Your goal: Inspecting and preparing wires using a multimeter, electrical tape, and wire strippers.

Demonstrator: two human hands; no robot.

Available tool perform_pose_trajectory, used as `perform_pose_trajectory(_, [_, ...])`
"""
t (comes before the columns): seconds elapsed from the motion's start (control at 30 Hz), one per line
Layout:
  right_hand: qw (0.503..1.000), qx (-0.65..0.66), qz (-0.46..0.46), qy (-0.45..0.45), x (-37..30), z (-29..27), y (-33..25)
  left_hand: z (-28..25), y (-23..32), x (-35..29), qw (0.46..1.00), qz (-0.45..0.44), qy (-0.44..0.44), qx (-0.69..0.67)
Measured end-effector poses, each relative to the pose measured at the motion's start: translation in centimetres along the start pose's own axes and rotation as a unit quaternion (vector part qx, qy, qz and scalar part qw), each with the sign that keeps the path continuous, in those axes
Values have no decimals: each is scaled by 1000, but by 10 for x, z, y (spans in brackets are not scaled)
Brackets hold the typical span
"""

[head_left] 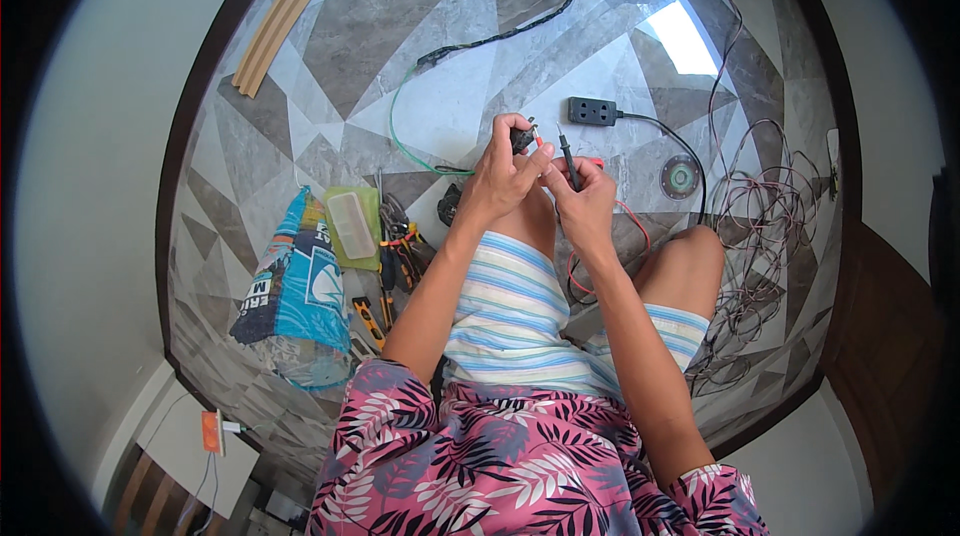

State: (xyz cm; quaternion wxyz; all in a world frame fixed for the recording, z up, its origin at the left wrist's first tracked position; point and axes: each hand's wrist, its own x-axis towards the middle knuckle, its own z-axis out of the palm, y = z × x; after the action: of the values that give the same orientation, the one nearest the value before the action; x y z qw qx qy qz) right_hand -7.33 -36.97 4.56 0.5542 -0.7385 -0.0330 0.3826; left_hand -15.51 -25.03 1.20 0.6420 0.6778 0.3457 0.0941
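Observation:
My left hand point(498, 178) is closed on a small black part point(521, 140), its thumb and fingers around it. Beside that thumb shows a thin red-tipped piece point(538, 139); which hand bears it I cannot tell. My right hand point(586, 208) pinches a black test probe point(567, 158), its thin point upward. The fingertips of both hands meet or nearly meet above my lap. Another bit of red point(598, 163) sticks out behind the right fingers. A red lead point(637, 220) runs below that hand. A green wire point(394, 126) reaches toward the left hand from a black-wrapped cable point(480, 43).
A black socket strip point(592, 112) lies ahead, its cord curving right past a round disc point(680, 177). Tangled wires point(755, 266) spread at right. Left are a blue plastic bag point(300, 281), a green container point(352, 226), pliers point(405, 251) and a yellow cutter point(368, 318). Wooden strips point(290, 16) lie far left.

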Motion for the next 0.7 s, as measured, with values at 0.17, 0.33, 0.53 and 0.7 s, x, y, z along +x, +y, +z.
perform_pose_trajectory(0.17, [999, 18, 16, -34, -1, -5, 0, -1, 6, 0, 999, -33, -21, -32])
perform_pose_trajectory(0.33, [998, 2, 3, -62, 0, -15, 0, 1, 0, -1, 999, 22, 25, -9])
perform_pose_trajectory(0.53, [998, -10, -38, 59, 10, -48, 15, 7, -7, 0, 996, 56, 69, -2])
perform_pose_trajectory(0.7, [998, -55, -12, 40, 36, -79, 30, 1, 2, -2, 998, 33, 56, 22])
